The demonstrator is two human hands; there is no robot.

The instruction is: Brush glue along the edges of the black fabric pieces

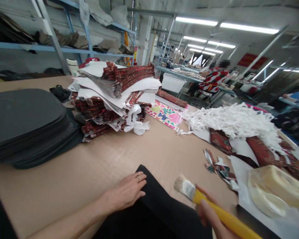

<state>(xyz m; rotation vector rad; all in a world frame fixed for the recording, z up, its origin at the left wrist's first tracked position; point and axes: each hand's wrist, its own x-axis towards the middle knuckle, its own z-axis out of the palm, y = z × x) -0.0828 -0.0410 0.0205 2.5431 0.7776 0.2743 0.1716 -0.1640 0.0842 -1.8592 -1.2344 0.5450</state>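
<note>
My left hand lies with its fingers stretched out on the far corner of a black sheet, which rests on the brown tabletop. In my right hand is a paintbrush with a yellow handle, my fingers wrapped round it. Its pale, whitish bristles point up and left, above the right part of the black sheet and apart from it. To the right stands a cream-coloured plastic container with its top cut open, on white paper; its contents are hard to make out.
Dark rounded panels are stacked at the left. Behind are bundled red patterned pieces with white sheets. White strips lie heaped over red fabric at the right, near fabric scraps. A person sits at a far table.
</note>
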